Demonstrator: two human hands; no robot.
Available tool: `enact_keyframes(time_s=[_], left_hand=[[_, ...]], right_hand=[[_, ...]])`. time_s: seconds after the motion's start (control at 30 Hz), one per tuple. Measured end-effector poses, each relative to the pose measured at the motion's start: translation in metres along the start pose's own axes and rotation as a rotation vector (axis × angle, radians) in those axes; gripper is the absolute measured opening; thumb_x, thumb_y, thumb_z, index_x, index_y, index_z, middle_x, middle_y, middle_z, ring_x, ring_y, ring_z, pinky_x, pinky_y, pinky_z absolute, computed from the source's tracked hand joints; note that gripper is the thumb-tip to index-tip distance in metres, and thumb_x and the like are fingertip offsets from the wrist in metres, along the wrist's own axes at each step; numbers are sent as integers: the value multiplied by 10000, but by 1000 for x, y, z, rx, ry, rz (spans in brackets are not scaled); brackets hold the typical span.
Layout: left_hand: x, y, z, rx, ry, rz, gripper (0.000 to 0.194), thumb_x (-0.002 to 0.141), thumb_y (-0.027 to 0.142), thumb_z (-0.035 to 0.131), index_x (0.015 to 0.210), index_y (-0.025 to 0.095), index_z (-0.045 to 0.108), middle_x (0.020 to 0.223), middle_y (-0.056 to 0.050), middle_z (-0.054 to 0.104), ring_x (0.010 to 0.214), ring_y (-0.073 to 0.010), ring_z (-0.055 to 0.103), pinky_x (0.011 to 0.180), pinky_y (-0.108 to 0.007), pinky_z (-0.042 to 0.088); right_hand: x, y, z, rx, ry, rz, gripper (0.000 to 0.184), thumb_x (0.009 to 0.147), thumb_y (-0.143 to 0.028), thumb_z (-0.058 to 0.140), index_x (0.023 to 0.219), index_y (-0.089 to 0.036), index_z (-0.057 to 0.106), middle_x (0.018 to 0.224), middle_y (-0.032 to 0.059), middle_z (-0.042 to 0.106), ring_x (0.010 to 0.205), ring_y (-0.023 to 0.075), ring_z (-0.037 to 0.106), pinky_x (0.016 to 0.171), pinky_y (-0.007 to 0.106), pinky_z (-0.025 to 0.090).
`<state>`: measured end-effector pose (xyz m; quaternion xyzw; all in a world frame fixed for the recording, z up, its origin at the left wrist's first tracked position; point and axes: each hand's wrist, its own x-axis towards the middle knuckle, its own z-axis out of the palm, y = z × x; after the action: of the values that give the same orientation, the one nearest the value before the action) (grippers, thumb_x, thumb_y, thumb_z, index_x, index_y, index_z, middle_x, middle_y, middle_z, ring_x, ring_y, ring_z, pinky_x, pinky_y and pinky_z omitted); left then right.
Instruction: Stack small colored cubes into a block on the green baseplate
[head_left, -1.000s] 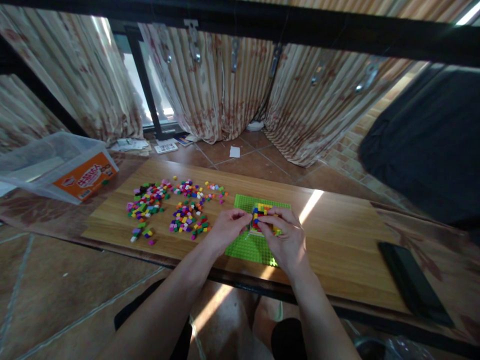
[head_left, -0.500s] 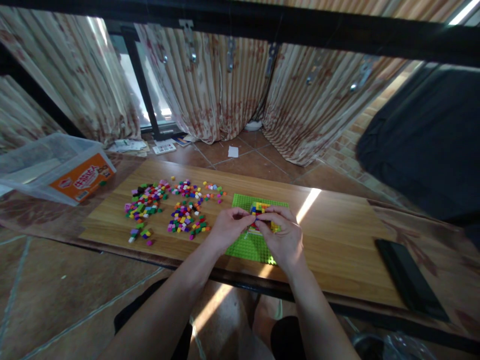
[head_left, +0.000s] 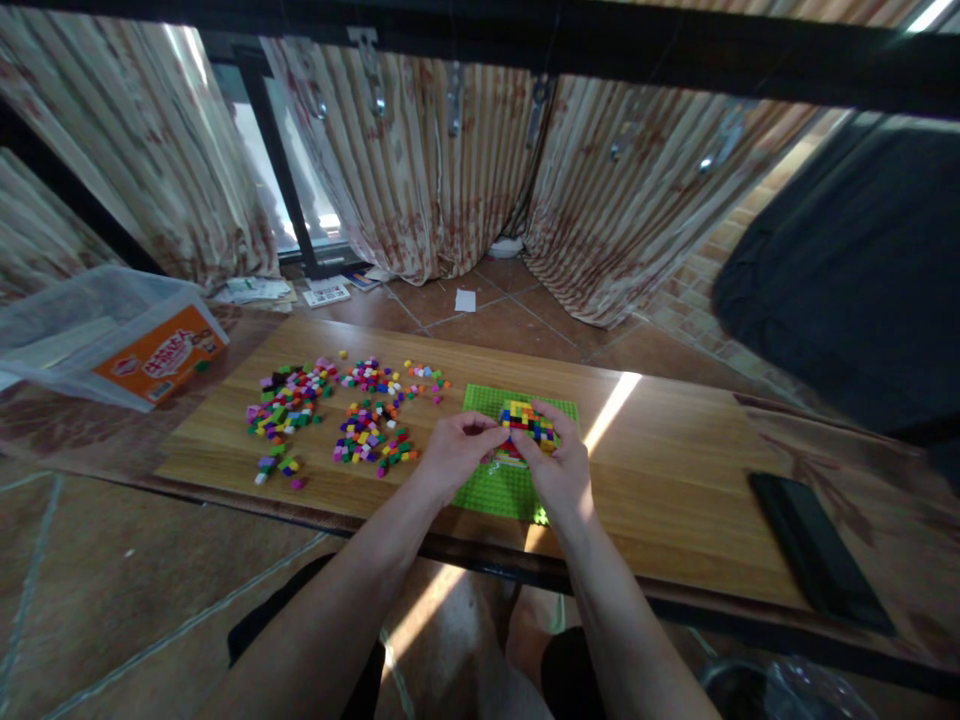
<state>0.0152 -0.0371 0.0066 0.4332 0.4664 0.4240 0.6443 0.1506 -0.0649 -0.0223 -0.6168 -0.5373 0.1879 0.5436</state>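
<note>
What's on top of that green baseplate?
On the green baseplate sits a multicoloured block build. The left hand and right hand partly cover both; whatever lies under the build or fingers can't be seen.

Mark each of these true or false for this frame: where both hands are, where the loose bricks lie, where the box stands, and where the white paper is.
1. The left hand and right hand are both at the multicoloured brick build. True.
2. The loose bricks lie to the right of the green baseplate. False: the loose bricks lie to its left.
3. The clear plastic box stands to the left of the loose bricks. True.
4. The white paper lies on the green baseplate. False: the white paper is on the tiled floor.
</note>
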Motion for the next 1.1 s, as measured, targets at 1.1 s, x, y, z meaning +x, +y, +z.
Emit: enact_keyframes(time_s=[1.1], left_hand=[[-13,10,-19,103,-139,5,145,720,215,695,814,111,661,617,9,631,540,-80,564,550,-203,449]], right_hand=[[14,-24,-18,433,261,205,165,685,-296,692,777,-162,723,725,36,716,637,154,635,618,314,528]])
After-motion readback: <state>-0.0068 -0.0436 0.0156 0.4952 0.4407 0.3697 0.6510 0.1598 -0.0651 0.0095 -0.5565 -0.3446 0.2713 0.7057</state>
